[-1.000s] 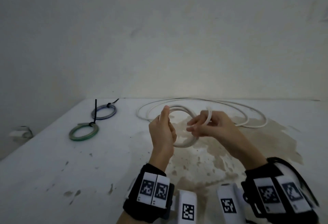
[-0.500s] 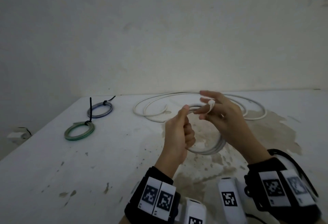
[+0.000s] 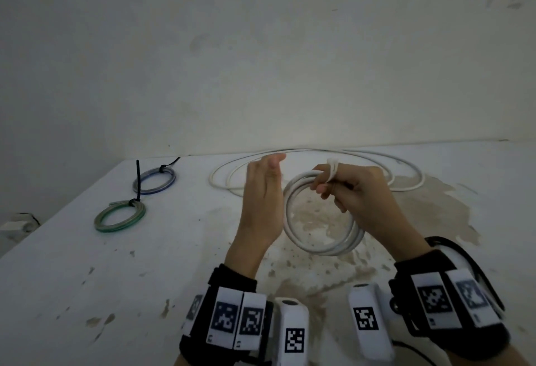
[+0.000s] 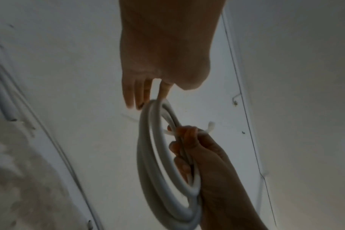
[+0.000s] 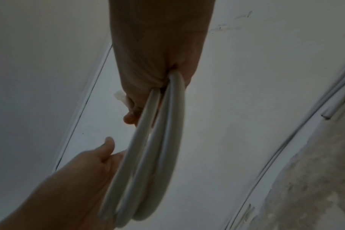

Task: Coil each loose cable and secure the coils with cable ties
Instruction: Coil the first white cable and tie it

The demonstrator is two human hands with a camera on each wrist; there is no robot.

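My right hand (image 3: 342, 191) grips the top of a white cable coil (image 3: 324, 251) and holds it upright above the table. A white cable tie (image 3: 333, 166) sticks up from the same fist. In the right wrist view the coil's (image 5: 148, 140) loops run out of my fist. My left hand (image 3: 265, 182) stands flat, fingers straight, against the coil's left side. In the left wrist view its fingertips (image 4: 140, 99) touch the coil (image 4: 146, 140) next to the tie (image 4: 210, 126). A long loose white cable (image 3: 304, 150) lies in wide loops behind.
On the left of the stained white table (image 3: 145, 278) lie a green coil (image 3: 98, 222) and a blue coil (image 3: 171, 182), each bound with a black cable tie (image 3: 138, 177). The table's edge runs along the left. A wall stands close behind.
My left hand has let go of the coil and now lies flat against it. The coil has passed into my right hand's grip and hangs lower and further right.
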